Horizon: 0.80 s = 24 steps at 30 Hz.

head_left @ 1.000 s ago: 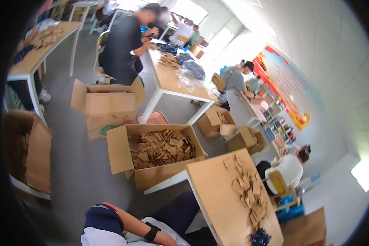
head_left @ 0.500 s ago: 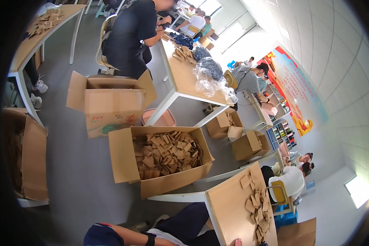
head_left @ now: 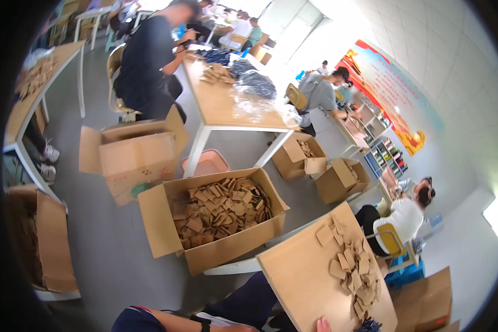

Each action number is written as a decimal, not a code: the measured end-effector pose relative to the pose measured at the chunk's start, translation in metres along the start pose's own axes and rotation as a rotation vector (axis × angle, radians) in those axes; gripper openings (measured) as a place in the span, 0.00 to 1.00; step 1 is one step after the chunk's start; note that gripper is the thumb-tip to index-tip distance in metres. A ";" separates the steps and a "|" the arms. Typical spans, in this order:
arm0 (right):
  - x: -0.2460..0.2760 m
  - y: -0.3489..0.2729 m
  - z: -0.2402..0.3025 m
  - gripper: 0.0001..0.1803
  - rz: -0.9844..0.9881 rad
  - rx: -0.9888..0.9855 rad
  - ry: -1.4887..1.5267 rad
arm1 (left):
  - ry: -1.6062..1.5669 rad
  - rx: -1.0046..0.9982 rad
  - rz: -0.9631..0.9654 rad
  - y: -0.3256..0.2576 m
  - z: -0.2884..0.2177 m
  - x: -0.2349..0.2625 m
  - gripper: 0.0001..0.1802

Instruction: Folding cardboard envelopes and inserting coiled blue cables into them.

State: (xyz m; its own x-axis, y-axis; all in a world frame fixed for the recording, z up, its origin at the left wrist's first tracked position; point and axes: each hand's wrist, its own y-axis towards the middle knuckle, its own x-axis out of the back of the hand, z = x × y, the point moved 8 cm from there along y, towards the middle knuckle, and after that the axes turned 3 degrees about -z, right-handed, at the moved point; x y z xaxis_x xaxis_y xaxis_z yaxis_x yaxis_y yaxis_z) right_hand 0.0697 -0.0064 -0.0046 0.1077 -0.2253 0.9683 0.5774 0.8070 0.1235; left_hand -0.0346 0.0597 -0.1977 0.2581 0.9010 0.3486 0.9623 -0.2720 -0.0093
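Note:
At the lower edge, my left forearm comes in from the left with a dark band on the wrist. Of my left hand only a strip shows; its fingers are out of view. A few fingertips of my right hand lie stretched out on the near part of the wooden table; the rest of that hand is cut off. Right of the fingertips is a heap of small brown cardboard pieces. A dark blue stringy bundle sits just below the heap.
Beside my table, a large open carton holds many brown pieces. More cartons stand on the floor, with a pink basket under another table. A person in dark clothes works there; others sit farther back.
The view has shifted and tilted, so more of my table and the dark blue bundle shows at the lower right. My fingertips remain at the lower edge.

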 end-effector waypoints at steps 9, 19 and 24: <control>0.012 -0.029 -0.080 0.20 -0.193 0.064 0.396 | 0.747 -0.197 -0.007 0.071 0.013 -0.063 0.13; 0.013 -0.038 -0.124 0.12 -0.480 0.063 0.714 | 0.435 -0.008 -0.241 0.132 -0.012 -0.059 0.16; 0.011 -0.046 -0.130 0.09 -0.487 0.068 0.798 | 0.399 0.011 -0.164 0.145 -0.006 -0.058 0.15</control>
State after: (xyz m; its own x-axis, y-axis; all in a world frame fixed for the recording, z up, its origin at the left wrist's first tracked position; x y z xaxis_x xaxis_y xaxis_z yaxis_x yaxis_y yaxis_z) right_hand 0.1494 -0.1164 -0.0275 0.4042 -0.8345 0.3745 0.6594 0.5496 0.5130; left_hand 0.0895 -0.0339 -0.2133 0.0502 0.7301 0.6815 0.9891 -0.1308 0.0673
